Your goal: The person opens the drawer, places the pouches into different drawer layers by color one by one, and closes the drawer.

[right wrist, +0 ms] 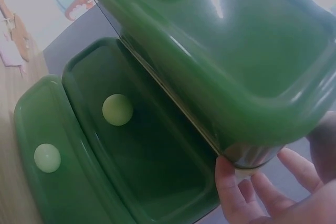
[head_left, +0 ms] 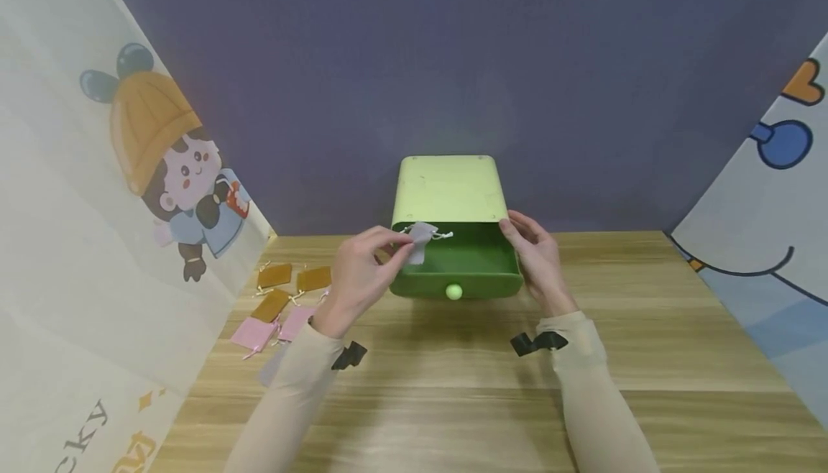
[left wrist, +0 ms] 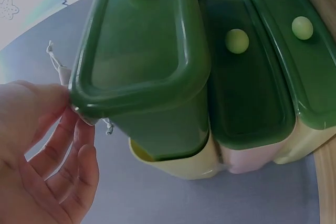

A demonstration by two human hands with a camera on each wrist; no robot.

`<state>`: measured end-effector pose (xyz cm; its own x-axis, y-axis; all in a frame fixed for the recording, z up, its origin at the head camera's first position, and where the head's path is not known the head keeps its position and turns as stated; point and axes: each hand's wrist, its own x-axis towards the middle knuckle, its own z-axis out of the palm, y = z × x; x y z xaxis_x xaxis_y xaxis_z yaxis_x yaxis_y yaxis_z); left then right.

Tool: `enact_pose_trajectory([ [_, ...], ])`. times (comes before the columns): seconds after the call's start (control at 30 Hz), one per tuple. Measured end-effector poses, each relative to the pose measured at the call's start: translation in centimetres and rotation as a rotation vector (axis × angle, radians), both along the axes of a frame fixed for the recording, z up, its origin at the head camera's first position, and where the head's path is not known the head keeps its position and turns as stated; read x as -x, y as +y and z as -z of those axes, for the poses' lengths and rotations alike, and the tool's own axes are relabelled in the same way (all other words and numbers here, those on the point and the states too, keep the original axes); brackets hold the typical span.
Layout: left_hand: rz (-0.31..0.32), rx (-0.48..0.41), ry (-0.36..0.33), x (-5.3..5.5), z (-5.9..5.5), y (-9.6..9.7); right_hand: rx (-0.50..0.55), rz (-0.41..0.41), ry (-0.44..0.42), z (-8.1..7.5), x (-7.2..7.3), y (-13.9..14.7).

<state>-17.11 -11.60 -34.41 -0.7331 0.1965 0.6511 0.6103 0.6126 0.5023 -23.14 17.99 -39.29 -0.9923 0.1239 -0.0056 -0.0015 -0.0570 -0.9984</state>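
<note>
A small pale grey drawstring pouch (head_left: pixel 420 241) with white cords is pinched between the thumb and fingers of my left hand (head_left: pixel 365 272). It hangs at the left side of the pulled-out green top drawer (head_left: pixel 456 285), partly over the opening. In the left wrist view, the drawer front (left wrist: pixel 142 51) hides most of the pouch. My right hand (head_left: pixel 538 261) holds the right side of the light green drawer cabinet (head_left: pixel 449 189), thumb at its front top corner. Its fingers (right wrist: pixel 268 192) curl against the casing beside the drawer in the right wrist view.
Several drawstring pouches lie left on the wooden table (head_left: pixel 647 358): mustard (head_left: pixel 274 275), pink (head_left: pixel 254 333) and grey, partly behind my left forearm. Two lower green drawers (left wrist: pixel 252 87) with round knobs are pushed in. A dark blue-grey panel (head_left: pixel 446 63) stands close behind the cabinet.
</note>
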Motion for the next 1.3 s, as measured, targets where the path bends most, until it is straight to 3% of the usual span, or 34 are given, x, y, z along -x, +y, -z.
enact_pose_trajectory([
  [0.43, 0.023, 0.002, -0.067, 1.2, 0.1, 1.5, -0.001, -0.002, 0.005, 0.0, 0.1, -0.2],
  [0.73, 0.003, 0.063, -0.119, 1.5, 0.2, 2.3, 0.008, -0.004, -0.001, 0.1, 0.0, -0.2],
  [1.1, 0.0, 0.112, -0.228, 1.9, -0.7, 2.8, 0.006, 0.02, -0.008, -0.2, 0.0, -0.1],
  [1.3, 0.003, 0.107, -0.252, 2.0, -0.8, 2.8, 0.014, 0.017, -0.012, -0.2, 0.0, -0.1],
])
